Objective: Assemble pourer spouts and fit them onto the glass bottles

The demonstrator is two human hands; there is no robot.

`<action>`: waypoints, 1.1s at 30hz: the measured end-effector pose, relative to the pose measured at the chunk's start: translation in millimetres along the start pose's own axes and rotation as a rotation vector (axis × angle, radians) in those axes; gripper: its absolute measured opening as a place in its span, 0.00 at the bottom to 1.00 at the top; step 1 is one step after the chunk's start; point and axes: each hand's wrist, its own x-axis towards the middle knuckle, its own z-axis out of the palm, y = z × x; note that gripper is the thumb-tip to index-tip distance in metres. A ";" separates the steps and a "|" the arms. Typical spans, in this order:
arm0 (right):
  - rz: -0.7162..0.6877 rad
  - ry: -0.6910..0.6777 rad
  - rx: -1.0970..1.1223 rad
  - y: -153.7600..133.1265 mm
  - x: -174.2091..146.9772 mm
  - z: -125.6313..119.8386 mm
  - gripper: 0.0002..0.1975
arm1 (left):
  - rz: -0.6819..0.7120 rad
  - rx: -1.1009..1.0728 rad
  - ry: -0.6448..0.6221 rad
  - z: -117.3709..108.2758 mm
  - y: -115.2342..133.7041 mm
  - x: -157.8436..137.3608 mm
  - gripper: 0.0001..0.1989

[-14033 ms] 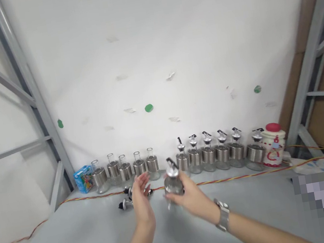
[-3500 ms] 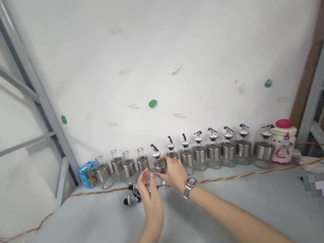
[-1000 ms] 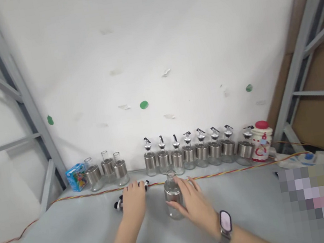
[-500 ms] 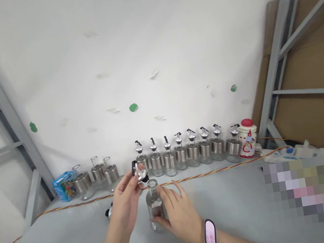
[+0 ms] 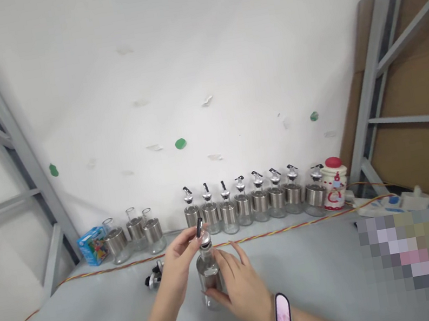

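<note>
A glass bottle with a metal band [image 5: 210, 277] stands upright on the grey table in front of me. My right hand [image 5: 239, 282] is wrapped round its side, with a banded watch on the wrist. On the bottle's mouth sits a silver pour spout with a black flap [image 5: 205, 237]. My left hand [image 5: 180, 262] pinches this spout between thumb and fingers. Left of that hand lie loose black and silver pour spouts [image 5: 154, 276], partly hidden by the forearm.
Several bottles fitted with spouts [image 5: 260, 205] line the wall. Three bottles without spouts [image 5: 135, 229] stand at the left beside a blue box [image 5: 93, 246]. A red-lidded container [image 5: 334, 184] ends the row. A twisted red-yellow wire [image 5: 252, 237] crosses the table.
My left hand has brought the pour spout right and down from beside the bottle's neck onto its mouth. My right hand keeps its hold on the bottle. The view has shifted slightly.
</note>
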 end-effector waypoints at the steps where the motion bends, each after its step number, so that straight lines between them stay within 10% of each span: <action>1: 0.004 -0.004 0.008 0.0 0.0 0.0 0.30 | 0.017 0.020 -0.017 0.5 0.3 -0.5 0.16; 33: 0.020 0.005 0.076 -2.5 0.7 -1.6 0.28 | 0.270 0.446 -0.039 9.0 9.7 -2.2 0.10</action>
